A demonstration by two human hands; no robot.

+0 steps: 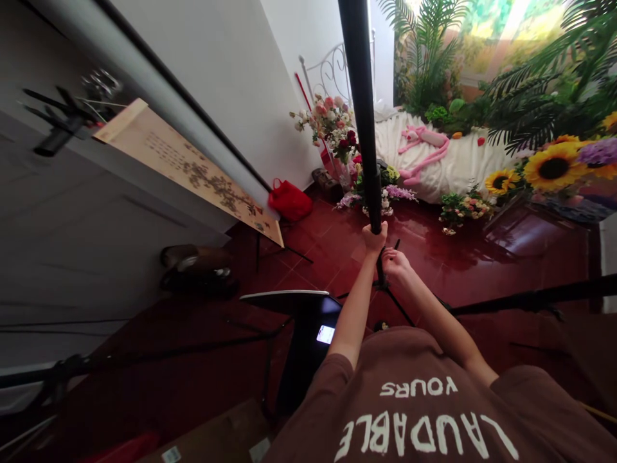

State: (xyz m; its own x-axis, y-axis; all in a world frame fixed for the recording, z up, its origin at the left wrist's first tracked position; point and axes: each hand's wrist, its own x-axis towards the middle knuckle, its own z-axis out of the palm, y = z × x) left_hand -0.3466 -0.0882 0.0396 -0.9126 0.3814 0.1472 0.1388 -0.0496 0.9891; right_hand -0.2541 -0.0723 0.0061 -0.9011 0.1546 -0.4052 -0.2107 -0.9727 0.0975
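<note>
- The left hand (375,238) is wrapped closely round the black pole (361,109), which runs up out of view above this grip.
- Just below and right of it, the right hand (395,263) has its fingers curled beside the pole; whether they pinch anything is hard to tell.
- Under the grip, legs (400,305) are already spread over the floor.
- Handling looks unfinished, with the pole not yet released.
- Beyond the grip lie flowers (337,116); left, a red bag (290,200).
</note>
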